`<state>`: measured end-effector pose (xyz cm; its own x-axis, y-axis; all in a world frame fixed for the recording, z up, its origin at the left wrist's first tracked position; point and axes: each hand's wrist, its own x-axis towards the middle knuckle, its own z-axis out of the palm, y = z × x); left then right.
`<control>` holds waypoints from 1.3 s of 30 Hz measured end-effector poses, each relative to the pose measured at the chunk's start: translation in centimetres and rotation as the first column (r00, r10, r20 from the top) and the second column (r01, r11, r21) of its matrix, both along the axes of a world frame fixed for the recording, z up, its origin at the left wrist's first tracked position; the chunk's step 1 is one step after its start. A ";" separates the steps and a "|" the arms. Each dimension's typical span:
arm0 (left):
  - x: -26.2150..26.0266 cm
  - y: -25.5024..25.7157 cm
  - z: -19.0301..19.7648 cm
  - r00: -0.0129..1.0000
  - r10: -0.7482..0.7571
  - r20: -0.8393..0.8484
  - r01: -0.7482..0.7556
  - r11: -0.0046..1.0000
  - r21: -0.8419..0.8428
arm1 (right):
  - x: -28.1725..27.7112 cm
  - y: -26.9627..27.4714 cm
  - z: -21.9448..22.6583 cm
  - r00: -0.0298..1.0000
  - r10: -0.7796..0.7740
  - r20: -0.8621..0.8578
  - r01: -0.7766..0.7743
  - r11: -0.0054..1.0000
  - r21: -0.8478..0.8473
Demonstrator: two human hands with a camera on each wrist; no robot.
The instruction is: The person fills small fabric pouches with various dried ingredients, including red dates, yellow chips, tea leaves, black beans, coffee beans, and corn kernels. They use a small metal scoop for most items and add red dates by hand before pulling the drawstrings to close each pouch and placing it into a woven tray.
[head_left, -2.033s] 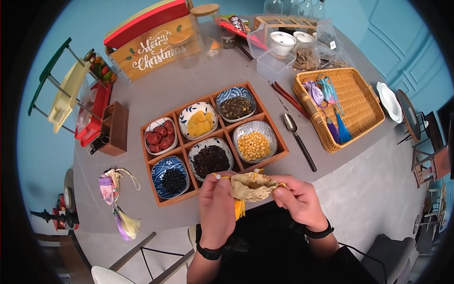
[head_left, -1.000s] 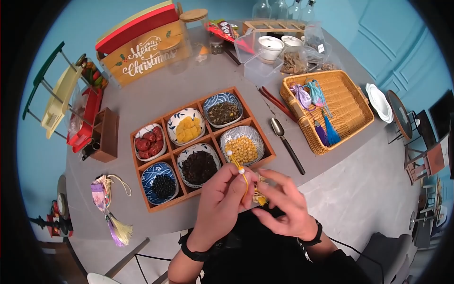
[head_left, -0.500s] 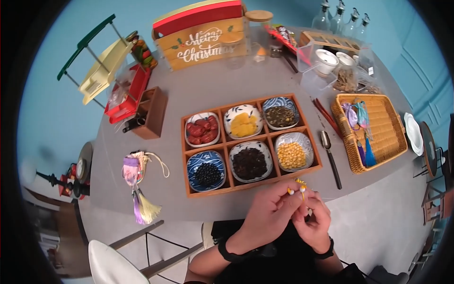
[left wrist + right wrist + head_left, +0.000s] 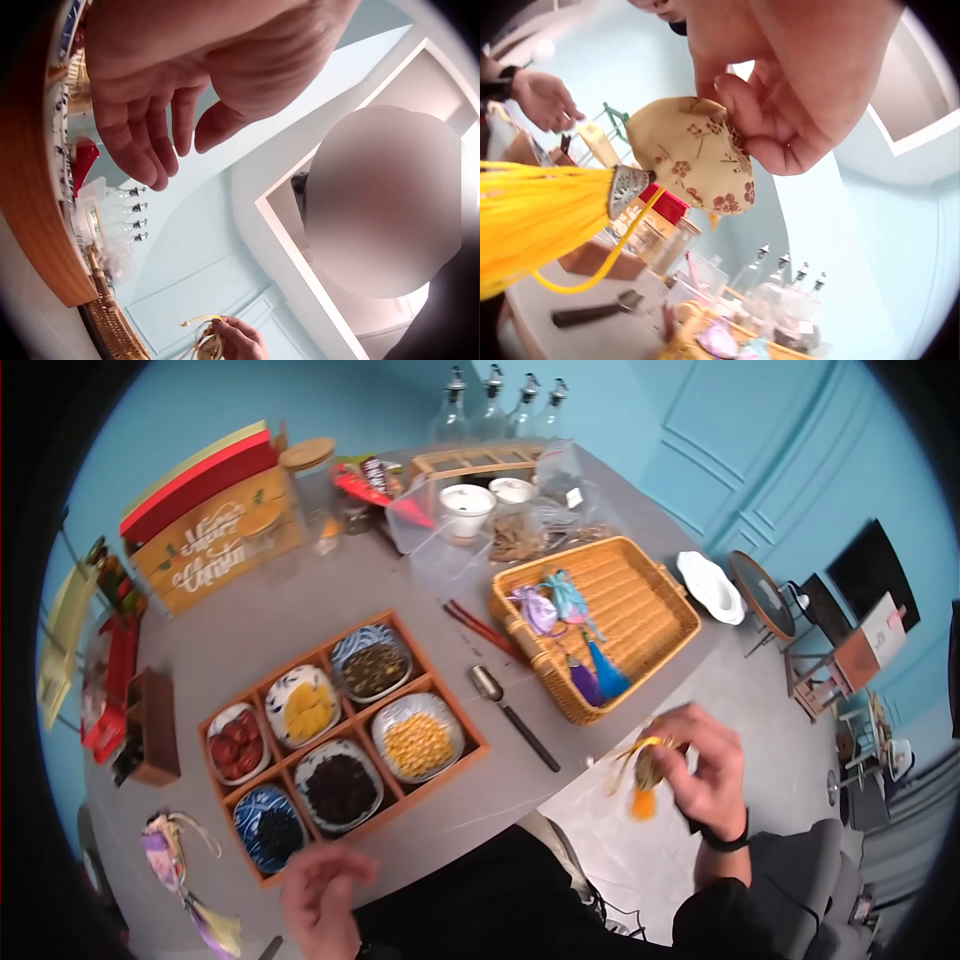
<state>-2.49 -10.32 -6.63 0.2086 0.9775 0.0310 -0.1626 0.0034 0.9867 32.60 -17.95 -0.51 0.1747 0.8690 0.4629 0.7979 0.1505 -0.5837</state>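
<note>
Right hand [image 4: 708,760]: gripping a tan pouch [image 4: 690,154], fingertips pinching one edge. Pouch is in midair, past the near edge of the counter [image 4: 330,592], just short of the wicker basket. Brown blossom print on the cloth, no lettering visible on the side that shows. Yellow tassel [image 4: 544,217] with silver-colored cap hangs off it, yellow cord too.

Left hand [image 4: 325,895]: nothing in it, fingers loosely bent. It's at the near left corner of the wooden tray [image 4: 438,678], close to the black-bean bowl [image 4: 270,828]. Can't tell if it touches the tray.

Readable text: "Merry Christmas" in white script on the wooden box [image 4: 215,550] at the back left, motion-blurred but legible. Red packet [image 4: 368,480] has printed characters, too blurred to read. Clear bag [image 4: 558,475] at the back carries a white label, too small to make out.

Rest: six filled bowls in the tray, one per compartment. Metal scoop [image 4: 514,715] with dark handle lies between tray and wicker basket [image 4: 640,610]. Basket holds a lilac pouch [image 4: 536,610] and a turquoise pouch [image 4: 568,600], both tasseled.
</note>
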 end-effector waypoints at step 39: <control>-19.8 0.5 -0.7 0.608 0.620 -0.496 -0.634 0.755 0.166 | 3.1 3.9 -7.9 0.881 0.124 -0.457 -0.290 0.904 -0.314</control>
